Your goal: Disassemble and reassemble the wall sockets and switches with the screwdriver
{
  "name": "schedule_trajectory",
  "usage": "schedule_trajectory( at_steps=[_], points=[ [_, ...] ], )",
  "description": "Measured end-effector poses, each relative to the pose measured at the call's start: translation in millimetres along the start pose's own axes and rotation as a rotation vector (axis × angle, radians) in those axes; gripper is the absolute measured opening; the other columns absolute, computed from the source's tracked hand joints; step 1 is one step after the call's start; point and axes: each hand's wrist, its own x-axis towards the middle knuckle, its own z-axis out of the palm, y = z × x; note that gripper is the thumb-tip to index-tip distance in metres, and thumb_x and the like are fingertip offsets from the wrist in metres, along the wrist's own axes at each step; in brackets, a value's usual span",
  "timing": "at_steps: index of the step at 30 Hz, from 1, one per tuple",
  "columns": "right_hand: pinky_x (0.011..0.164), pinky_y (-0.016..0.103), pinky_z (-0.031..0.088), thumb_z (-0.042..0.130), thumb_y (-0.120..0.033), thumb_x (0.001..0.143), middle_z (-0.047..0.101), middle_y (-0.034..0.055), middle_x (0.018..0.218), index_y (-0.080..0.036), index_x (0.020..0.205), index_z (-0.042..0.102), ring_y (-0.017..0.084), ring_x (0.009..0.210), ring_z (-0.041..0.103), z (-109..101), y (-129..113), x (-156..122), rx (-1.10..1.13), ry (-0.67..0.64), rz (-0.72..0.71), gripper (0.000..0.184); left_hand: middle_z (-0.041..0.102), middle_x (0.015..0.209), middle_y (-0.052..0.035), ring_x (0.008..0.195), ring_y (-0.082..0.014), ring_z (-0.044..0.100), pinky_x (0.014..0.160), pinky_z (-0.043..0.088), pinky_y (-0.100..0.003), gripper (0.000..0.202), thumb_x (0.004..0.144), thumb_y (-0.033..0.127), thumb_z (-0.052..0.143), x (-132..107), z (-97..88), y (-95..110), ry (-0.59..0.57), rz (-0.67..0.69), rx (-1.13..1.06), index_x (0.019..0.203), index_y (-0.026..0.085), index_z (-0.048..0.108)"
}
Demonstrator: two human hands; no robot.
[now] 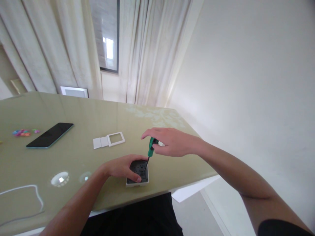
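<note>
A square wall switch or socket unit (142, 175), dark on its upper face with a white rim, lies on the table close to the front edge. My left hand (125, 167) grips it from the left, thumb on the near side and fingers along the far side. Above it, my right hand (172, 141) holds a screwdriver (150, 147) with a green and black handle. The shaft slants down and its tip meets the unit's dark face near the right side. Whether a screw sits under the tip is too small to tell.
A white square frame (116, 139) and white cover pieces (100, 142) lie beyond my left hand. Farther left are a dark tablet (50, 135) and small colourful pieces (23, 132). A white cable (36, 193) curves at the near left. A wall (246, 82) stands on the right.
</note>
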Motion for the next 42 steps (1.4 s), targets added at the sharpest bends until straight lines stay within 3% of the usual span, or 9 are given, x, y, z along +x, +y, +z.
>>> schedule_trajectory(
  at_steps=[4, 10, 14, 19, 23, 28, 33, 37, 42],
  points=[
    [0.069, 0.033, 0.033, 0.049, -0.049, 0.112, 0.081, 0.0079, 0.093, -0.023, 0.121, 0.074, 0.025, 0.082, 0.067, -0.9, 0.7, 0.2, -0.130, 0.010, 0.169, 0.037, 0.074, 0.144, -0.0042, 0.129, -0.0345, 0.069, 0.114, 0.054, -0.042, 0.092, 0.071, 0.044, 0.095, -0.7, -0.4, 0.9, 0.002, 0.000, 0.000, 0.156, 0.028, 0.064],
    [0.077, 0.032, 0.041, 0.062, -0.037, 0.104, 0.082, 0.0073, 0.117, -0.028, 0.152, 0.058, 0.024, 0.097, 0.070, -0.9, -3.7, -0.5, 0.014, 0.000, 0.036, 0.049, 0.074, 0.144, -0.0065, 0.130, -0.0367, 0.069, 0.114, 0.054, -0.044, 0.092, 0.071, 0.045, 0.096, -1.5, -0.9, 1.2, 0.004, -0.017, 0.003, 0.155, 0.027, 0.065],
    [0.071, 0.034, 0.037, 0.045, -0.060, 0.113, 0.082, 0.0116, 0.095, -0.022, 0.126, 0.073, 0.028, 0.084, 0.070, 1.6, -0.9, 1.0, -0.200, 0.041, 0.271, 0.049, 0.072, 0.149, -0.0066, 0.133, -0.0360, 0.068, 0.117, 0.052, -0.044, 0.094, 0.072, 0.046, 0.095, -0.7, -0.8, 0.9, -0.003, -0.012, -0.005, 0.158, 0.027, 0.063],
    [0.085, 0.033, 0.045, 0.059, -0.038, 0.107, 0.080, 0.0086, 0.129, -0.028, 0.153, 0.055, 0.024, 0.106, 0.071, 0.1, 4.4, 0.3, 0.071, -0.020, -0.046, 0.047, 0.075, 0.145, -0.0063, 0.129, -0.0357, 0.070, 0.116, 0.054, -0.045, 0.092, 0.070, 0.043, 0.095, 0.4, -0.2, 0.4, 0.001, -0.011, -0.011, 0.155, 0.026, 0.065],
    [0.069, 0.034, 0.035, 0.054, -0.060, 0.109, 0.079, 0.0092, 0.091, -0.023, 0.127, 0.070, 0.026, 0.078, 0.066, 0.6, 2.0, 1.2, -0.138, 0.036, 0.238, 0.044, 0.075, 0.145, -0.0055, 0.129, -0.0351, 0.070, 0.113, 0.055, -0.043, 0.091, 0.071, 0.044, 0.095, 0.5, 0.1, 0.5, -0.007, -0.002, -0.028, 0.155, 0.027, 0.065],
    [0.074, 0.031, 0.037, 0.060, -0.031, 0.104, 0.081, 0.0047, 0.113, -0.027, 0.131, 0.065, 0.021, 0.086, 0.065, -1.7, 0.7, -0.4, 0.023, -0.026, -0.019, 0.028, 0.075, 0.144, -0.0062, 0.128, -0.0352, 0.070, 0.114, 0.055, -0.044, 0.091, 0.070, 0.045, 0.096, 0.0, -0.5, 0.2, 0.000, -0.007, -0.028, 0.154, 0.026, 0.066],
    [0.065, 0.034, 0.024, 0.057, -0.054, 0.108, 0.073, 0.0042, 0.080, -0.023, 0.102, 0.068, 0.020, 0.070, 0.055, 3.0, 2.0, 1.2, -0.151, 0.052, 0.167, 0.034, 0.075, 0.146, -0.0063, 0.129, -0.0349, 0.070, 0.114, 0.054, -0.044, 0.090, 0.072, 0.043, 0.096, 1.7, 1.9, -0.5, 0.003, 0.000, -0.025, 0.155, 0.027, 0.065],
    [0.067, 0.031, 0.026, 0.065, -0.036, 0.100, 0.074, 0.0009, 0.089, -0.023, 0.099, 0.064, 0.017, 0.075, 0.055, 4.1, 0.5, -1.0, -0.061, 0.155, 0.034, 0.013, 0.075, 0.146, -0.0083, 0.130, -0.0350, 0.070, 0.116, 0.053, -0.045, 0.090, 0.071, 0.045, 0.097, 0.4, -2.2, -5.4, 0.009, 0.017, -0.038, 0.153, 0.025, 0.066],
    [0.072, 0.031, 0.030, 0.062, -0.031, 0.102, 0.073, 0.0006, 0.094, -0.022, 0.099, 0.064, 0.016, 0.081, 0.058, 4.4, -5.8, -2.1, 0.007, 0.267, -0.045, 0.009, 0.074, 0.147, -0.0105, 0.128, -0.0302, 0.070, 0.110, 0.055, -0.042, 0.060, 0.096, 0.055, 0.077, -9.4, -23.6, -16.0, 0.083, 0.054, -0.059, 0.147, 0.024, 0.070]
  ],
)
